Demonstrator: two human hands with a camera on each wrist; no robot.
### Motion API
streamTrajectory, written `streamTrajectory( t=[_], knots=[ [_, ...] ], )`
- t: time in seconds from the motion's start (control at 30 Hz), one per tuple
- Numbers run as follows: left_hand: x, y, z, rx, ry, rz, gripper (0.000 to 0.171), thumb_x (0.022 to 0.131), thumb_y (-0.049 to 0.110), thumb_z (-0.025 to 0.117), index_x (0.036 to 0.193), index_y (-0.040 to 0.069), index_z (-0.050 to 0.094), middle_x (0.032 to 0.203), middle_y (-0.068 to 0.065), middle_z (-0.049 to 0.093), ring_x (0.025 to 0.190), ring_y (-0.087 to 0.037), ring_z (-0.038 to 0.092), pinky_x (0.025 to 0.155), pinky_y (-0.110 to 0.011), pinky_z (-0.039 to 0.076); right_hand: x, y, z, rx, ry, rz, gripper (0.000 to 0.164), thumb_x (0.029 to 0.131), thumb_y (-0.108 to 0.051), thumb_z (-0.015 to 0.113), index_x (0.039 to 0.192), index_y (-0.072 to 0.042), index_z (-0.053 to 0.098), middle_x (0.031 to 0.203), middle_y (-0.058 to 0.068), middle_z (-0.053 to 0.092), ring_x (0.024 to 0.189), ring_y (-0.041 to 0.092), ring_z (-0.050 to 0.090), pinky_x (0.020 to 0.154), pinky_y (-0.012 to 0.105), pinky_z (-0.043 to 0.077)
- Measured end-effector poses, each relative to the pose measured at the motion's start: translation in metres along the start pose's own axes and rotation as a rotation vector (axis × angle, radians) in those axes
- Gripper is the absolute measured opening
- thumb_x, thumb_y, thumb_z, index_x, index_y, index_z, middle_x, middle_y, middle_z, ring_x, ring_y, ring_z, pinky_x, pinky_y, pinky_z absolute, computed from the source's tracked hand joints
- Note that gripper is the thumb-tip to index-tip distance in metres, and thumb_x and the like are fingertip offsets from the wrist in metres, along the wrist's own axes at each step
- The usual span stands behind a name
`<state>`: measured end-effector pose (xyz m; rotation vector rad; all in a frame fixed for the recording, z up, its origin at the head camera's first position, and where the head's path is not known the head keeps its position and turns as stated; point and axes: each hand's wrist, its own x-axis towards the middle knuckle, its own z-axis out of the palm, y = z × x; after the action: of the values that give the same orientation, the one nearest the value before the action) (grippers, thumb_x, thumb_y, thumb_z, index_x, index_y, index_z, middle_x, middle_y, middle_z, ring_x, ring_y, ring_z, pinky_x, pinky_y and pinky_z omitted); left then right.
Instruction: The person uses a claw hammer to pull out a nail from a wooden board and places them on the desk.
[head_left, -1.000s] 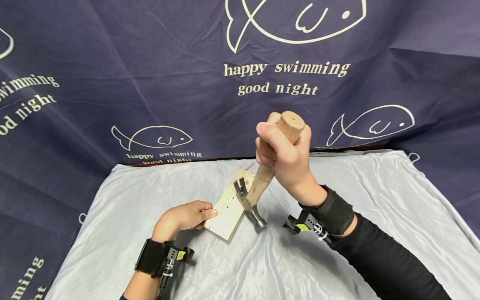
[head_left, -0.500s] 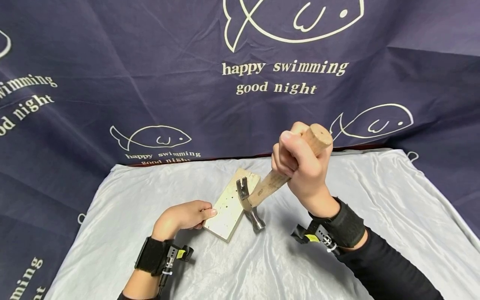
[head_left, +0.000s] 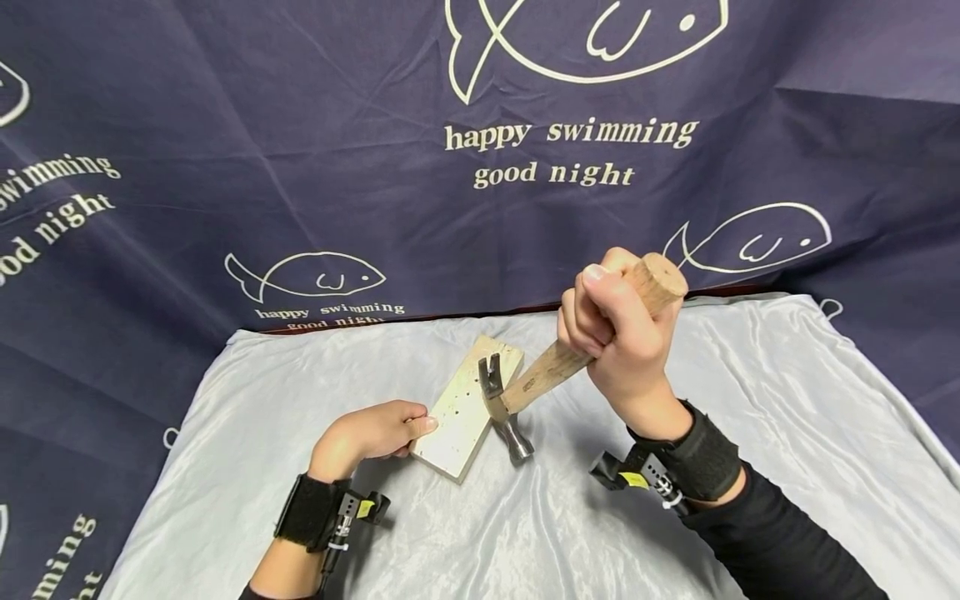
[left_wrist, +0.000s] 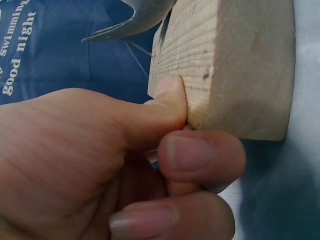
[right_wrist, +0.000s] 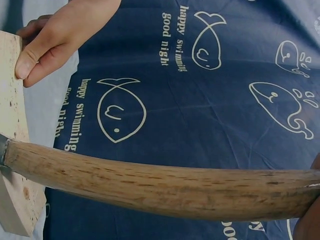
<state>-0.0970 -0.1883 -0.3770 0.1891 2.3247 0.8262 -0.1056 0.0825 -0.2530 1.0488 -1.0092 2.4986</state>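
Note:
My right hand (head_left: 626, 333) grips the end of the wooden handle of a claw hammer (head_left: 542, 379). The handle leans to the right, and the hammer's head lies over the right edge of a pale wooden board (head_left: 450, 429), claw upward and striking face toward me. My left hand (head_left: 378, 429) pinches the board's near left corner, thumb on top, fingers curled at its end. In the left wrist view, a thin nail-like shaft (left_wrist: 139, 48) slants between the claw (left_wrist: 142, 20) and the board's top. The right wrist view shows the handle (right_wrist: 165, 187) crossing past the board (right_wrist: 10, 95).
A shiny pale cloth (head_left: 285, 375) covers the table. Behind it hangs a dark blue curtain (head_left: 420, 208) with fish outlines and white lettering. Black straps with small cameras (head_left: 618, 471) sit on both wrists.
My right hand has swung right and toward me, tipping the hammer's handle lower to the right. The hammer's head stays over the board. My left hand and the board hold their place.

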Motion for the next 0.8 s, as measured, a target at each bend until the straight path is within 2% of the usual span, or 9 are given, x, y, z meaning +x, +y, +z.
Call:
streamTrajectory(
  t=[0.27, 0.37, 0.53, 0.6, 0.8],
  knots=[
    [-0.001, 0.005, 0.001, 0.053, 0.046, -0.013, 0.030, 0.098, 0.032, 0.046, 0.079, 0.010, 0.055, 0.058, 0.001, 0.043, 0.053, -0.014, 0.037, 0.055, -0.027, 0.031, -0.001, -0.004, -0.007, 0.029, 0.044, -0.001, 0.033, 0.089, 0.007, 0.037, 0.060, -0.007, 0.030, 0.040, -0.002, 0.023, 0.030, 0.009, 0.022, 0.028, 0.024, 0.017],
    [-0.003, 0.008, 0.002, 0.103, 0.082, -0.026, 0.032, 0.097, 0.035, 0.048, 0.077, 0.011, 0.055, 0.059, 0.002, 0.042, 0.055, -0.013, 0.037, 0.054, -0.026, 0.030, -0.002, -0.005, -0.010, 0.029, 0.050, -0.006, 0.033, 0.089, 0.008, 0.036, 0.060, -0.007, 0.030, 0.041, -0.002, 0.024, 0.030, 0.009, 0.022, 0.028, 0.024, 0.018],
    [-0.007, 0.011, 0.002, 0.199, 0.204, -0.044, 0.031, 0.093, 0.039, 0.056, 0.072, 0.016, 0.056, 0.066, 0.001, 0.052, 0.061, -0.013, 0.045, 0.057, -0.027, 0.034, -0.006, -0.004, -0.012, -0.020, 0.070, -0.036, 0.029, 0.088, 0.010, 0.038, 0.062, -0.004, 0.036, 0.041, -0.002, 0.024, 0.030, 0.009, 0.022, 0.027, 0.025, 0.019],
    [-0.008, 0.012, 0.002, 0.208, 0.263, -0.039, 0.029, 0.091, 0.037, 0.058, 0.071, 0.017, 0.057, 0.067, 0.001, 0.054, 0.062, -0.014, 0.046, 0.058, -0.028, 0.035, -0.008, -0.003, -0.012, -0.046, 0.074, -0.048, 0.028, 0.087, 0.011, 0.039, 0.063, -0.003, 0.037, 0.041, -0.002, 0.024, 0.030, 0.009, 0.022, 0.027, 0.025, 0.019],
    [-0.005, 0.017, 0.001, 0.190, 0.386, 0.062, 0.025, 0.092, 0.030, 0.058, 0.074, 0.014, 0.056, 0.064, 0.003, 0.046, 0.062, -0.013, 0.045, 0.058, -0.028, 0.035, -0.011, -0.001, -0.014, -0.073, 0.074, -0.060, 0.028, 0.087, 0.012, 0.039, 0.063, -0.003, 0.038, 0.041, -0.002, 0.024, 0.030, 0.009, 0.022, 0.028, 0.026, 0.019]
  ],
)
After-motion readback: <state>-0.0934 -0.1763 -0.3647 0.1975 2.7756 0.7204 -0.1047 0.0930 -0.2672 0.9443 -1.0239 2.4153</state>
